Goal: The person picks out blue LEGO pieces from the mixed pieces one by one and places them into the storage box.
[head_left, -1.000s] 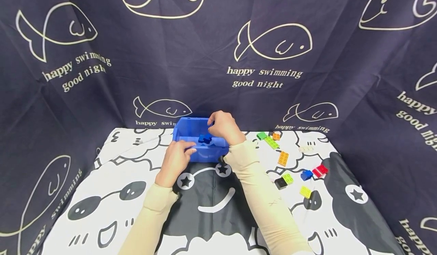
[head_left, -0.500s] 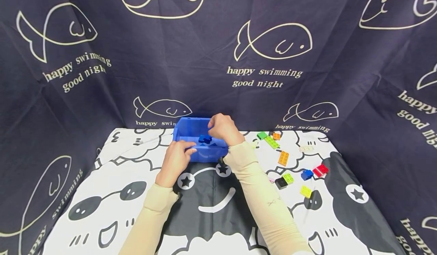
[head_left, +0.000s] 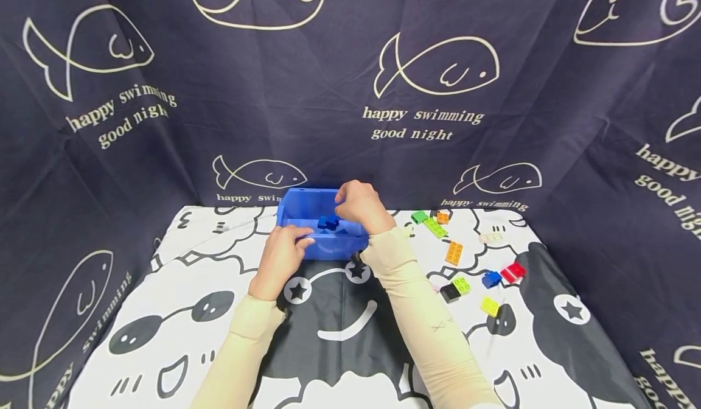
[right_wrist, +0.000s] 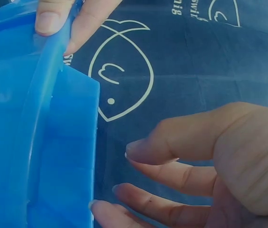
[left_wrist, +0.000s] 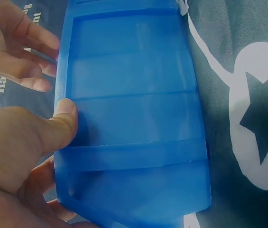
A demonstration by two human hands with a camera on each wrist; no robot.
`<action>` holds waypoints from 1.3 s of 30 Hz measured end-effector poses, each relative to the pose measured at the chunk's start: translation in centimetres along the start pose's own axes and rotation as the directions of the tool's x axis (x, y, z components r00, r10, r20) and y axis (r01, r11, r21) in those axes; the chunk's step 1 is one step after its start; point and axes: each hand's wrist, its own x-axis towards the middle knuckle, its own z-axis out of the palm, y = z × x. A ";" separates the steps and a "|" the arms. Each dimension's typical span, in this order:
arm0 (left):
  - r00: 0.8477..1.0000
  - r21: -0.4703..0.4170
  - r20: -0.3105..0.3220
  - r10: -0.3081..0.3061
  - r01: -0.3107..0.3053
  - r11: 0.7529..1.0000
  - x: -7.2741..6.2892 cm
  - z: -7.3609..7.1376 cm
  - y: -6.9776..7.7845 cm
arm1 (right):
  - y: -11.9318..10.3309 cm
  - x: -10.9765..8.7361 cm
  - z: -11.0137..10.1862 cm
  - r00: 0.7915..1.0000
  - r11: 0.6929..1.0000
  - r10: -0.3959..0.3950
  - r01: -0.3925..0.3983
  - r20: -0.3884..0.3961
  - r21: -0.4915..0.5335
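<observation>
A blue plastic bin [head_left: 334, 249] stands at the back middle of the table, with blue toy bricks [head_left: 328, 222] inside. My left hand [head_left: 282, 260] grips the bin's near wall at its left part; in the left wrist view the thumb [left_wrist: 66, 114] lies on the outer face, with fingers partly hidden behind the rim. Above the bin's right end hovers my right hand [head_left: 361, 205]. In the right wrist view its fingers [right_wrist: 171, 175] are loosely bent beside the bin, and nothing shows between them.
Several loose bricks lie on the right of the patterned cloth: green [head_left: 419, 217], lime [head_left: 435, 227], orange [head_left: 454, 253], black [head_left: 450, 293], blue [head_left: 491, 279], red [head_left: 513, 272] and yellow [head_left: 490, 307]. A dark curtain [head_left: 339, 104] hangs right behind the bin.
Almost nothing differs. The right hand has shifted very slightly over the bin; the left hand, the bin and the bricks stay where they were.
</observation>
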 end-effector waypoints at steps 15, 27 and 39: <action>1.000 -0.017 -0.009 0.006 -0.006 1.000 -0.1 -0.2 0.2 | 1.8 -2.0 -3.2 0.997 1.000 -0.012 0.014 -0.071 0.020; 1.000 -0.008 -0.007 0.006 -0.006 1.000 -0.1 -0.1 0.3 | 5.4 -4.7 -5.4 0.975 0.998 -0.062 0.062 -0.215 -0.004; 1.000 -0.009 0.006 0.000 0.000 1.000 -0.1 -0.1 0.4 | 11.0 -7.4 -7.5 0.965 1.000 -0.019 0.013 -0.263 -0.022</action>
